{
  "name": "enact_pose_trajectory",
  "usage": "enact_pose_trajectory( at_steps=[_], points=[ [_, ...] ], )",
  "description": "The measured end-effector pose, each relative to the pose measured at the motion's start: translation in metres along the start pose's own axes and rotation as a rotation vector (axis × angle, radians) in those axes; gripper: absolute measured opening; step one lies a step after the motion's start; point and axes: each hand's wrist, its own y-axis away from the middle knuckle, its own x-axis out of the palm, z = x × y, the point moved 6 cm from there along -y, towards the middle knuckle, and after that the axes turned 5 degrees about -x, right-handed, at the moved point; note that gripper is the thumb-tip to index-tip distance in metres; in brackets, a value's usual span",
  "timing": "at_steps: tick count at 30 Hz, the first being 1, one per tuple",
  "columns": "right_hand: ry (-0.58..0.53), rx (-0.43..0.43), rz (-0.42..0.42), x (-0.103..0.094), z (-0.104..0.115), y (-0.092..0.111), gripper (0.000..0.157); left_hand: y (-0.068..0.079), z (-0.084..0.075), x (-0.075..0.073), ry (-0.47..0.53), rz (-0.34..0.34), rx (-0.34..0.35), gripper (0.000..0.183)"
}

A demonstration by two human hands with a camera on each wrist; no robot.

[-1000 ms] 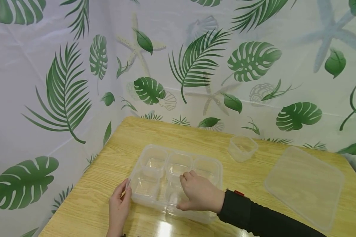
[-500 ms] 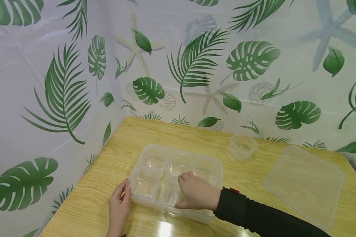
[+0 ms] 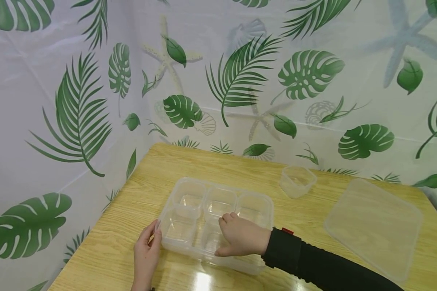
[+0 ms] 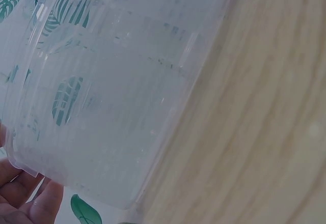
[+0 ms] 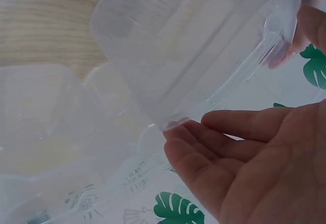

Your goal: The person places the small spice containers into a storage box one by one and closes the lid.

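A large clear plastic box [image 3: 183, 247] lies on the wooden table, with several small clear containers in it, such as one at the far left [image 3: 189, 198]. My left hand [image 3: 145, 252] grips the box by its left edge; in the left wrist view the fingertips [image 4: 46, 198] are at its rim. Over the box's front right part, my right hand [image 3: 245, 238] holds a small clear container [image 5: 178, 46] between thumb and fingers. That container sits low among the others, and the hand partly hides it and the box's right side.
Behind the box to the right stands another small clear container [image 3: 298, 182]. A flat translucent lid [image 3: 376, 228] lies on the right of the wooden table [image 3: 131, 202]. Leaf-printed white sheeting [image 3: 255, 121] closes off the back and left sides.
My right hand has shifted slightly left over the box, and its sleeve has moved left with it. The left hand, box, loose container and lid stay where they were.
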Motion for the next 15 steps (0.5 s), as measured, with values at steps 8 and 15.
enact_pose_trajectory(
  at_steps=[8, 15],
  points=[
    [0.012, -0.004, 0.008, 0.000, 0.000, 0.001, 0.071, 0.000, 0.002, 0.000, -0.008, 0.001, -0.014, 0.029],
    [0.068, -0.066, -0.125, -0.019, -0.003, 0.017, 0.026, 0.000, 0.002, 0.000, -0.006, 0.001, -0.016, 0.029]
  ],
)
